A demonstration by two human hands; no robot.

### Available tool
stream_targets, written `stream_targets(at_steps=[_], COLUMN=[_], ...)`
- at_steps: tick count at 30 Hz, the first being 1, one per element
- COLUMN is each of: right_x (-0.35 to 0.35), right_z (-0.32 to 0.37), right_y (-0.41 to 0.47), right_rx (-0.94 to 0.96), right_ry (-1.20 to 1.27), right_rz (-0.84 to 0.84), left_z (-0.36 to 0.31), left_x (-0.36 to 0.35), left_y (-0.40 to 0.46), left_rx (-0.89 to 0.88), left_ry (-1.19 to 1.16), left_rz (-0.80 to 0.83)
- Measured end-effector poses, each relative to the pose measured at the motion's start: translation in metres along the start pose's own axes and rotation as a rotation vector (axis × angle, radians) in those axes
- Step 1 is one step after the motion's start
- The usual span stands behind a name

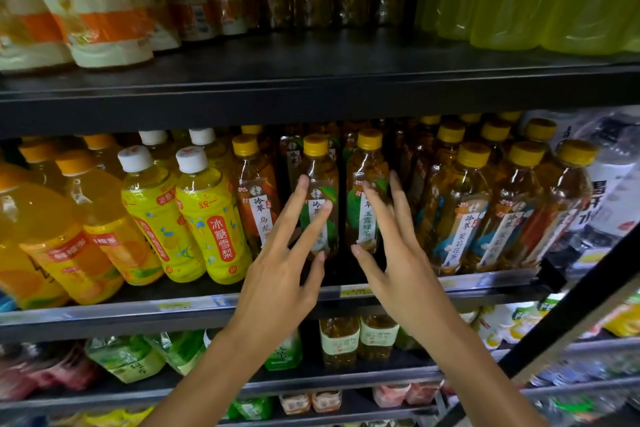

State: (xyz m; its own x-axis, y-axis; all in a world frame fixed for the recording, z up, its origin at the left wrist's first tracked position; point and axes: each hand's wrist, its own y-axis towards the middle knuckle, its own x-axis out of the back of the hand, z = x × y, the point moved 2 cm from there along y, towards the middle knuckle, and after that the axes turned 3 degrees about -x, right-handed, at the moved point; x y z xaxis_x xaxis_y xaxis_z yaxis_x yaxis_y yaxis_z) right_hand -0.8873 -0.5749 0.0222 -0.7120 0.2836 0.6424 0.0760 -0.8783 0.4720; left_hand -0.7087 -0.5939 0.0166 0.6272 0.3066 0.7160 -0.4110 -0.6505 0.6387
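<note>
Reaching at shelf [104, 315] front edge — my left grip [285, 255] spread open before green-label tea bottle [320, 170], right grip [393, 241] straight-fingered by neighbour bottle [369, 168] — both empty.

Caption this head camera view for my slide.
Open left hand and right hand reach for two yellow-capped, green-labelled plastic tea bottles on a black shelf.

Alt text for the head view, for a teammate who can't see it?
The left hand, fingers straight, reaches for the left green-label tea bottle, the right hand likewise for the right green-label tea bottle, side by side on the middle shelf; neither is gripped.
</note>
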Motion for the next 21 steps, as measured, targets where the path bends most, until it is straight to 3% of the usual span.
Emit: stream_targets(at_steps=[12,17,21], right_x=[-0.004,0.002,0.006], right_z=[-0.009,-0.003,0.004], right_y=[0.016,-0.003,-0.019], right_rx=[0.007,0.063,0.242], right_ry=[0.019,-0.052,-0.134], right_rz=[0.025,0.054,0.156], left_z=[0.010,0.005,-0.001], left_x=[-0.009,0.004,0.025], left_y=[0.013,0.002,-0.030], left_rx=[-0.052,-0.013,-0.016], left_ry=[-0.016,0.158,0.346], left_rz=[0.121,0.172,0.231])
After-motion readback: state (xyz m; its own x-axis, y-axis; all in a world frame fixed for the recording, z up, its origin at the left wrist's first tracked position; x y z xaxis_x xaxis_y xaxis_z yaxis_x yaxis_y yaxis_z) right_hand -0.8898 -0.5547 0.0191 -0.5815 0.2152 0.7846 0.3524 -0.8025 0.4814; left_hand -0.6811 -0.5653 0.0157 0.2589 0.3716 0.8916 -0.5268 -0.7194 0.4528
